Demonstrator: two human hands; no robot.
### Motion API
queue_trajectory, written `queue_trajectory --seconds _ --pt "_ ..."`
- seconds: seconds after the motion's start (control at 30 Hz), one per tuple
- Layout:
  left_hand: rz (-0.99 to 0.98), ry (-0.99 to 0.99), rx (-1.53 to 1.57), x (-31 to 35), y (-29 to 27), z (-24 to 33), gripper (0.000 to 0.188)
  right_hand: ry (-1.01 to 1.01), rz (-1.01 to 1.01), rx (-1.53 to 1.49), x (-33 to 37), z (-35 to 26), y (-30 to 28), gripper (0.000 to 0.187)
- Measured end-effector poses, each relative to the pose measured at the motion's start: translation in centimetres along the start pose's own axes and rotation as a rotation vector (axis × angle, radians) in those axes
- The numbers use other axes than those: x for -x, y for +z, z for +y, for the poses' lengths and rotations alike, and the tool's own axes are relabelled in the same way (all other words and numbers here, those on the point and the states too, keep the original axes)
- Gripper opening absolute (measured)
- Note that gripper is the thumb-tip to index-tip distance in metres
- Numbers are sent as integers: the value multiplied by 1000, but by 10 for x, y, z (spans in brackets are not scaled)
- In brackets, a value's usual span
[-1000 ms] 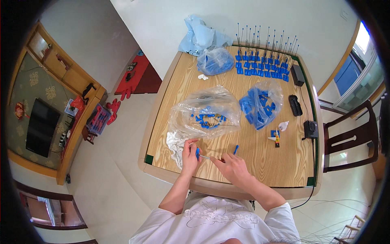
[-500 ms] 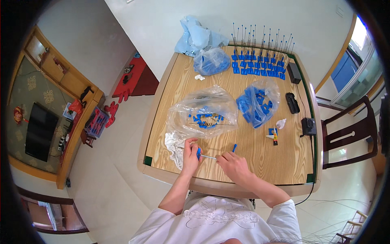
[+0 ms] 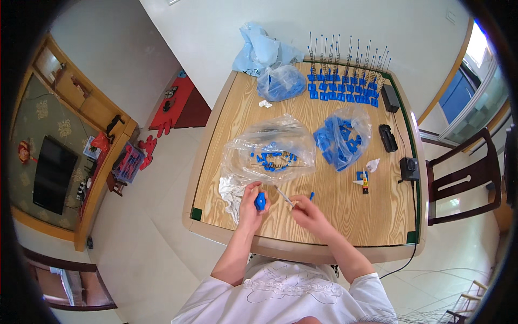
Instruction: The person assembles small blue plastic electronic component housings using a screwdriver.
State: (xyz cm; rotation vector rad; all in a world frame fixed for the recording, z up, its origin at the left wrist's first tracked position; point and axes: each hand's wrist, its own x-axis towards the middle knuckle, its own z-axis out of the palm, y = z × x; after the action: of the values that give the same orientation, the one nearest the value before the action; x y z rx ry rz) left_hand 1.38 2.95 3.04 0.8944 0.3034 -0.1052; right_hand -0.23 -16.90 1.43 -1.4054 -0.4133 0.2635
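Observation:
My left hand (image 3: 251,208) is closed around a small blue plastic part (image 3: 261,201), whose face shows between thumb and fingers. In my right hand (image 3: 310,217) is a thin grey metal rod-like tool (image 3: 284,196), pinched near one end; its free tip points up and left, apart from the blue part. Whether the tool has a handle is hidden by my fingers. A slim blue piece (image 3: 312,195) lies just beyond my right hand. Beside my left hand is a crumpled white cloth (image 3: 231,195). Ahead sits an opened clear bag (image 3: 243,141) with small blue parts and springs (image 3: 278,164).
Another bag (image 3: 345,151) of blue parts lies right of centre, near a glue tube (image 3: 365,183). Rows of blue bases with upright springs and rods (image 3: 345,81) stand at the back right. Bagged items (image 3: 280,83) sit back left. Black devices (image 3: 409,168) line the right edge.
The metal tool has come away from the blue part and now tilts up and left. My left hand has turned the blue part so its face shows.

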Motion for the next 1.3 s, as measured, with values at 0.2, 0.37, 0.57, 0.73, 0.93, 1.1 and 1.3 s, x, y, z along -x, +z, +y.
queue_trajectory --seconds 0.2,0.37,0.57,0.73,0.93,1.1,1.3 --pt "149 56 -153 -3 -9 -7 16 -24 -42 658 22 -42 34 44" --pt "188 91 -129 -5 -4 -11 12 -32 -42 736 27 -45 41 43" --pt "231 126 -200 0 2 -8 13 -62 -61 825 27 -52 41 43" --pt "236 151 -239 0 -2 -11 14 -60 -90 874 27 -58 41 43" --pt "245 60 -163 1 -3 -26 17 -186 201 686 19 -27 44 40" --pt "181 -131 242 -6 -14 -31 31 62 301 426 16 -34 32 39" --pt "114 -43 215 -13 -7 -32 30 78 136 445 32 -17 45 39"
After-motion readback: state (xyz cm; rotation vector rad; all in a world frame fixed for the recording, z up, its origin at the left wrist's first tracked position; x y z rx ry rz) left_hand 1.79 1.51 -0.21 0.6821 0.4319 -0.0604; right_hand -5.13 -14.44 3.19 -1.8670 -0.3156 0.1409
